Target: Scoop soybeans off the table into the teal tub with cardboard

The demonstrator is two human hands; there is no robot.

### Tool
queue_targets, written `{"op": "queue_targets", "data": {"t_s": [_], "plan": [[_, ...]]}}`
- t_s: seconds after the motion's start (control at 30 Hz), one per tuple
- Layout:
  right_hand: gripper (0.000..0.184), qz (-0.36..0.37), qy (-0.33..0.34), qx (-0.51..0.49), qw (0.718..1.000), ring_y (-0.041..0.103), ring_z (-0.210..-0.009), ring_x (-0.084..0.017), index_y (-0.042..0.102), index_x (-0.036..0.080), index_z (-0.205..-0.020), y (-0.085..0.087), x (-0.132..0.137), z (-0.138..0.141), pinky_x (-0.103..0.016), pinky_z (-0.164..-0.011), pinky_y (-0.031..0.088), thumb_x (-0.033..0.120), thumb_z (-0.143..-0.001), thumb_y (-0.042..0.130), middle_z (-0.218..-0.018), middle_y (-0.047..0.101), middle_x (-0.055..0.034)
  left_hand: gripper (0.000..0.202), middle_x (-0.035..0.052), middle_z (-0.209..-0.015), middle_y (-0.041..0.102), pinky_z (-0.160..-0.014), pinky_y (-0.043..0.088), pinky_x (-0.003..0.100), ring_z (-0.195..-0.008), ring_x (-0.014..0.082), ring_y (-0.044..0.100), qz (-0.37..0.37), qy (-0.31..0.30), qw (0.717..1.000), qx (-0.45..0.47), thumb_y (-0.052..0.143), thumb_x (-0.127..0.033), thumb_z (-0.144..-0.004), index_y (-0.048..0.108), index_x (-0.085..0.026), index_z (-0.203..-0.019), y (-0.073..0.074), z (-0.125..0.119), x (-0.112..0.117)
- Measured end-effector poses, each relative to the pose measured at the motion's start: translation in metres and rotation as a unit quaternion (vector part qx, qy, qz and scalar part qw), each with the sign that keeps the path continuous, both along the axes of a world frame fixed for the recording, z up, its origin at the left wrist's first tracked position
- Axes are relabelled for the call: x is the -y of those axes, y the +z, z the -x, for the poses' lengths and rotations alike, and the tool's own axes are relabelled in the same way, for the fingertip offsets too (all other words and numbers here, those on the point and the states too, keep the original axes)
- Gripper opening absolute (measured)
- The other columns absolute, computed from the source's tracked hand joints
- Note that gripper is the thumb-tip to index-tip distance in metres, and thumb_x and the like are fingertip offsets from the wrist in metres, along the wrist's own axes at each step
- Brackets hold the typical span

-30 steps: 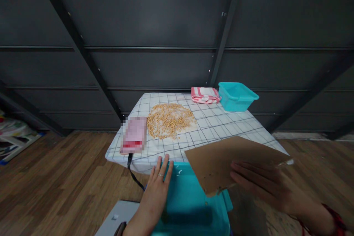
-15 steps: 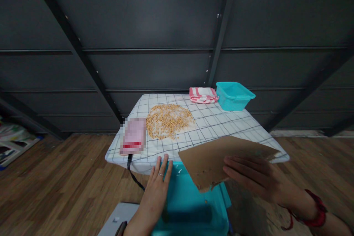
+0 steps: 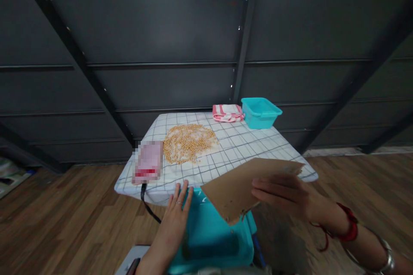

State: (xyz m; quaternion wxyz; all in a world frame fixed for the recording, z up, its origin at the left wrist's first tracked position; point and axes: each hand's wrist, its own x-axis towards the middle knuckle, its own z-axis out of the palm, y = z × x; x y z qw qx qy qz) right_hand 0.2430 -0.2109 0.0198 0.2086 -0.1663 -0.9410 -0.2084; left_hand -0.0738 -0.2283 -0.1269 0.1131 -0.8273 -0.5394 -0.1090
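Note:
My right hand (image 3: 284, 195) grips a brown cardboard sheet (image 3: 238, 184), tilted with its lower corner over a turquoise bin (image 3: 213, 236) held below the table's near edge. My left hand (image 3: 174, 223) presses flat against the bin's left rim, fingers stretched out, a ring on one finger. A pile of yellow beans (image 3: 189, 142) lies spread on the checked tablecloth (image 3: 245, 146) beyond the bin.
A pink blurred pack (image 3: 147, 161) lies at the table's left edge with a black cord (image 3: 148, 208) hanging down. A folded pink striped cloth (image 3: 227, 112) and a small turquoise tub (image 3: 260, 112) sit at the far corner. A dark panelled wall rises behind; wooden floor surrounds the table.
The view has shifted, so everything sits further left. My right hand and the cardboard have drawn left, closer over the bin. My left hand stays on the bin.

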Motion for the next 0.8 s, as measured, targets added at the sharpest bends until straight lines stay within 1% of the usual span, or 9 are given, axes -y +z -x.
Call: {"op": "queue_targets", "data": {"t_s": [0.1,0.17,0.27,0.4,0.5,0.6,0.7,0.77,0.8], "plan": [[0.030,-0.004,-0.023,-0.035,0.999,0.059,-0.091,-0.013,0.054,0.014,-0.110,0.005,0.004,-0.004,-0.024,-0.076,0.050,0.008,-0.090,0.033,-0.098,0.066,-0.0054,0.079,0.0106,-0.141,0.025,-0.095,0.041,0.044,-0.128,0.0269,0.010,-0.006,0.003,1.000,-0.004,0.019,0.014,-0.071,0.000,-0.026,-0.136,0.002,-0.001,0.002],[0.029,-0.003,-0.040,-0.059,0.997,0.060,-0.088,-0.013,0.053,0.014,-0.111,0.009,0.003,-0.004,-0.023,-0.073,0.050,0.008,-0.090,0.033,-0.096,0.066,-0.0055,0.079,0.0116,-0.141,0.024,-0.095,0.041,0.044,-0.128,0.0269,0.012,-0.010,0.001,1.000,-0.009,0.020,0.014,-0.071,-0.006,-0.025,-0.135,0.001,-0.001,0.002],[0.030,0.016,-0.049,-0.059,0.997,0.061,-0.086,-0.012,0.054,0.015,-0.110,0.016,0.000,0.000,-0.023,-0.070,0.050,0.011,-0.092,0.030,-0.095,0.066,-0.0063,0.079,0.0114,-0.140,0.023,-0.095,0.041,0.043,-0.127,0.0264,0.013,-0.014,0.003,1.000,-0.015,0.020,0.014,-0.071,-0.007,-0.025,-0.134,0.001,-0.001,0.003],[0.033,0.022,-0.032,-0.024,0.999,0.062,-0.085,-0.012,0.056,0.016,-0.108,0.020,0.000,0.006,-0.023,-0.070,0.050,0.012,-0.093,0.026,-0.095,0.067,-0.0054,0.077,0.0101,-0.139,0.028,-0.094,0.042,0.041,-0.127,0.0263,0.015,-0.025,0.006,0.999,-0.021,0.020,0.014,-0.072,0.002,-0.026,-0.136,0.001,0.000,0.004],[0.031,0.034,-0.020,-0.026,0.999,0.062,-0.082,-0.012,0.056,0.015,-0.105,0.021,0.001,0.009,-0.023,-0.067,0.051,0.014,-0.094,0.027,-0.093,0.067,-0.0054,0.072,0.0102,-0.138,0.033,-0.093,0.044,0.040,-0.126,0.0279,0.019,-0.031,0.005,0.999,-0.033,0.021,0.013,-0.073,0.018,-0.023,-0.136,0.004,0.000,0.006],[0.029,0.050,-0.025,-0.047,0.997,0.062,-0.082,-0.012,0.056,0.015,-0.104,0.018,-0.007,0.008,-0.022,-0.068,0.051,0.014,-0.093,0.029,-0.093,0.067,-0.0052,0.070,0.0094,-0.136,0.037,-0.091,0.045,0.040,-0.125,0.0282,0.023,-0.033,0.013,0.998,-0.042,0.021,0.013,-0.072,0.032,-0.021,-0.132,0.007,-0.001,0.006],[0.031,0.010,-0.051,-0.037,0.998,0.062,-0.084,-0.014,0.054,0.014,-0.107,0.012,-0.021,0.010,-0.026,-0.069,0.052,0.009,-0.091,0.028,-0.095,0.066,-0.0064,0.069,0.0094,-0.136,0.038,-0.091,0.045,0.040,-0.125,0.0277,0.026,-0.030,0.016,0.998,-0.047,0.021,0.013,-0.072,0.037,-0.020,-0.130,0.007,-0.001,0.005],[0.033,-0.028,-0.054,-0.006,0.998,0.062,-0.082,-0.015,0.054,0.012,-0.107,0.009,-0.028,0.013,-0.028,-0.067,0.052,0.007,-0.089,0.026,-0.095,0.066,-0.0079,0.070,0.0092,-0.136,0.038,-0.091,0.045,0.040,-0.125,0.0272,0.027,-0.027,0.018,0.998,-0.047,0.021,0.013,-0.071,0.036,-0.021,-0.130,0.006,0.000,0.004],[0.034,-0.033,-0.051,0.004,0.998,0.062,-0.082,-0.015,0.054,0.012,-0.107,0.009,-0.030,0.015,-0.028,-0.067,0.052,0.006,-0.089,0.025,-0.094,0.066,-0.0080,0.070,0.0089,-0.136,0.037,-0.091,0.045,0.040,-0.126,0.0269,0.026,-0.025,0.018,0.998,-0.047,0.021,0.013,-0.071,0.035,-0.022,-0.131,0.005,0.001,0.004]]}}
